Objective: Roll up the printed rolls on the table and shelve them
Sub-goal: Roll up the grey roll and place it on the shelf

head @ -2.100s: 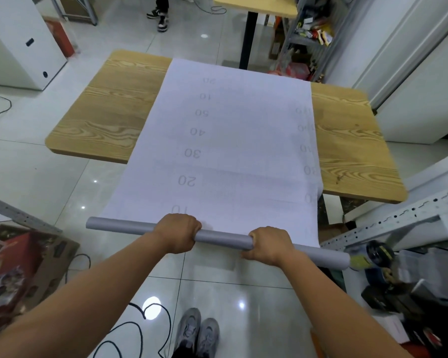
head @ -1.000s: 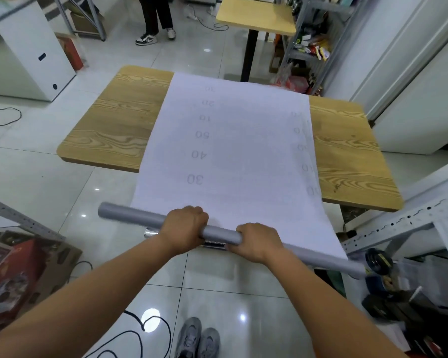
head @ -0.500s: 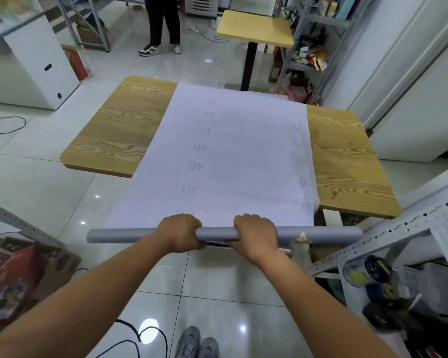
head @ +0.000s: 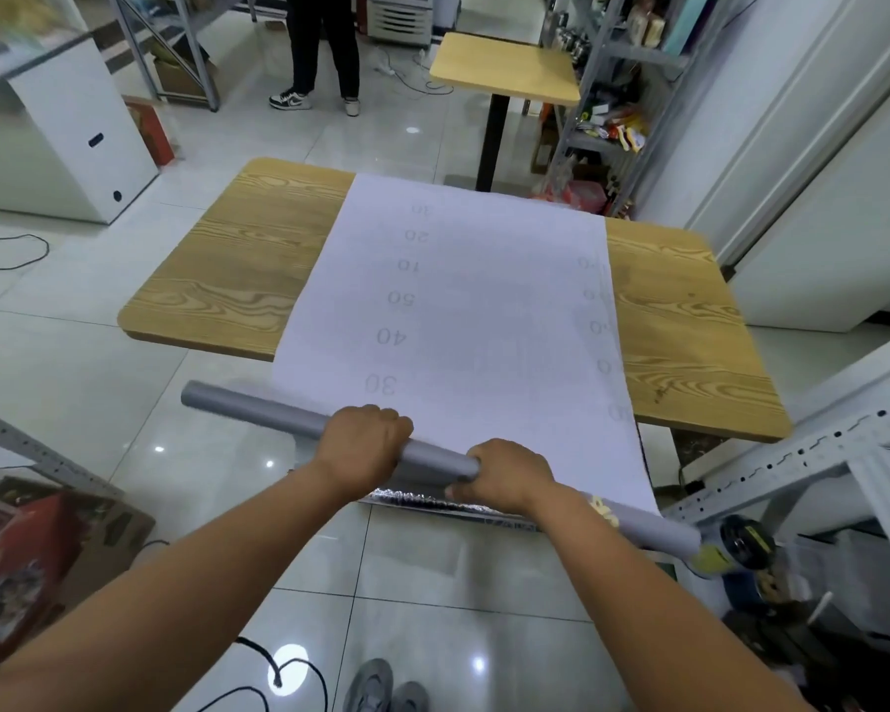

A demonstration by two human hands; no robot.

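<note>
Off the near edge of the tabletop (head: 237,269), a grey roll (head: 258,411) is held in mid-air by the left hand (head: 361,444) and the right hand (head: 509,477), each grip closed round it from above near its middle. Its long axis is slanted, with the left end nearer the tabletop. The unrolled sheet (head: 463,310) is stretched forward from the roll across the tabletop, so winding would likely be directed away from the body.

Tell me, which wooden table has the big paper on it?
The large near table, under the white sheet; the small table stands farther back.
</note>
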